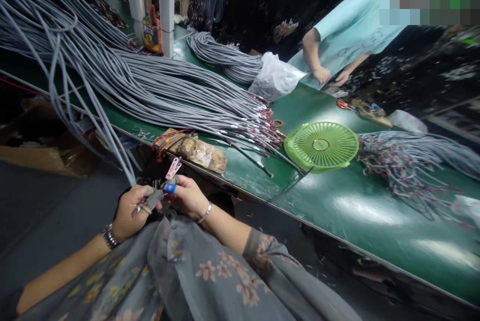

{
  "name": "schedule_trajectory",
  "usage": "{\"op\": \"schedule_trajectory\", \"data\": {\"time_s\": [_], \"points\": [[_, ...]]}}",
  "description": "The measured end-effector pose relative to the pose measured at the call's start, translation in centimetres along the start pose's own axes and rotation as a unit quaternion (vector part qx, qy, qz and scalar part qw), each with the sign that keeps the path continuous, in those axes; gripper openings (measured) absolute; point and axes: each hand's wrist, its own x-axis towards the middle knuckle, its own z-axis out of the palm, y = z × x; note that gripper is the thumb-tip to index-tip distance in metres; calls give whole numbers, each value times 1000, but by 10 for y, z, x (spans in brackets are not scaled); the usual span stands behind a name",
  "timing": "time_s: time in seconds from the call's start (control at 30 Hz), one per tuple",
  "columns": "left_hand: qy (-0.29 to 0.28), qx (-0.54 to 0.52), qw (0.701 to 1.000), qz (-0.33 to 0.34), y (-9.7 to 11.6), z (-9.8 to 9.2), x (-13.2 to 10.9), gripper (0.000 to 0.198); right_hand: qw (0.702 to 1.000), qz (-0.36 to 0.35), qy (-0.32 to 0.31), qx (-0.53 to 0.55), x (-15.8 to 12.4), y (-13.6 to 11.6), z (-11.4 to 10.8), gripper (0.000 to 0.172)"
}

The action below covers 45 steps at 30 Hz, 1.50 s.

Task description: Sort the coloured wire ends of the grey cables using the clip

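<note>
My left hand (131, 211) is closed around the end of a grey cable (112, 141) that runs up to the big bundle on the table. Thin coloured wires (155, 182) stick out of the cable's end between my two hands. My right hand (189, 196) is pinched at those wire ends, with a blue cap on the thumb tip. A pink clip-like tool (173, 167) stands just above my fingers. Both hands hover over my lap, below the table's edge.
A large bundle of grey cables (168, 91) lies across the green table (337, 211). A green plastic fan grille (321, 145) sits mid-table, with more cable ends (405, 161) to its right. A worn cardboard pad (195, 151) lies at the edge. A person in light blue (348, 31) works opposite.
</note>
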Motion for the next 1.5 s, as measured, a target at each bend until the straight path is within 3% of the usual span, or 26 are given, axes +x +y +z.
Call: {"op": "schedule_trajectory", "data": {"time_s": [0.27, 0.4, 0.47, 0.57, 0.63, 0.8, 0.97, 1.1, 1.3, 1.5], "points": [[27, -51, 997, -42, 12, -4, -2, 32, 997, 13, 26, 75, 6, -7, -9, 40], [20, -78, 995, -52, 20, -4, 2, 32, 997, 37, -21, 64, 16, -16, -12, 50], [16, -84, 995, -52, 22, -3, 5, 31, 999, -12, -23, 19, 21, -15, -12, 53], [14, -77, 996, -50, 24, 0, 9, 31, 992, -111, 44, -49, 25, -11, -12, 55], [16, -72, 996, -45, 24, 2, 10, 32, 988, -129, 62, -56, 27, -8, -12, 57], [17, -65, 997, -42, 22, 4, 10, 32, 998, -18, 4, 68, 31, -11, -6, 55], [13, -46, 998, -44, 17, 6, 9, 32, 990, -8, 31, 134, 33, -12, 0, 48], [5, -25, 999, -40, 13, 6, 7, 35, 993, -3, 9, 114, 33, -10, -3, 51], [-1, -16, 1000, -4, 3, 0, 1, 30, 993, 52, -94, 51, 21, -9, -16, 68], [-25, 26, 998, 42, -9, -2, 0, 27, 997, 22, -68, -37, 11, -8, -14, 52]]}}
